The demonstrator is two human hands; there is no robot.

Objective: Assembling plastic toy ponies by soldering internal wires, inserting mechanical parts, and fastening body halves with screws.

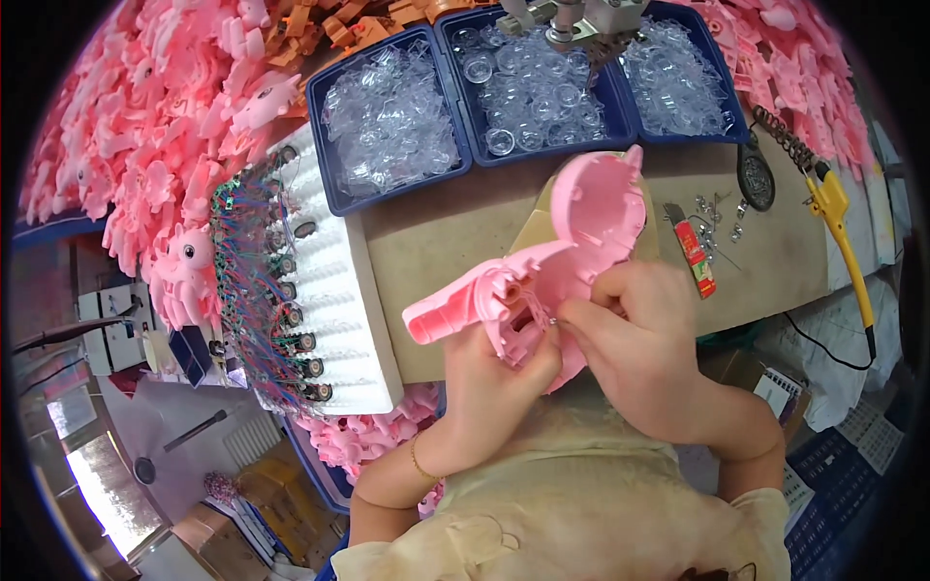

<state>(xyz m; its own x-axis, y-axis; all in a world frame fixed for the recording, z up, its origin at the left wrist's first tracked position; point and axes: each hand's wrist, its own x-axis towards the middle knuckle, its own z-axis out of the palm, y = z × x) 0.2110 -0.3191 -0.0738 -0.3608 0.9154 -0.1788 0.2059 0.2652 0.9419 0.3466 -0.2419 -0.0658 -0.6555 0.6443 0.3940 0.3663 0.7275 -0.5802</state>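
A pink plastic toy shell [593, 203], hollow side up and shaped like an animal with a round head, is held over the front of the work table. My left hand [489, 378] is closed around its lower left part, thumb pressed at the inner edge. Across from it, my right hand [639, 334] pinches at the shell's inside with thumb and forefinger. A tiny shiny bit [552, 321] shows at those fingertips, too small to name. An orange-brown part and thin pink strands sit inside the shell beside the thumbs.
Blue trays [465, 160] of clear plastic parts line the back, under a metal machine head [572, 24]. A white foam rack [354, 320] carries wired round components at left. Pink shells [184, 87] pile high there. A yellow-handled tool [841, 218] and small metal parts [712, 218] are at right.
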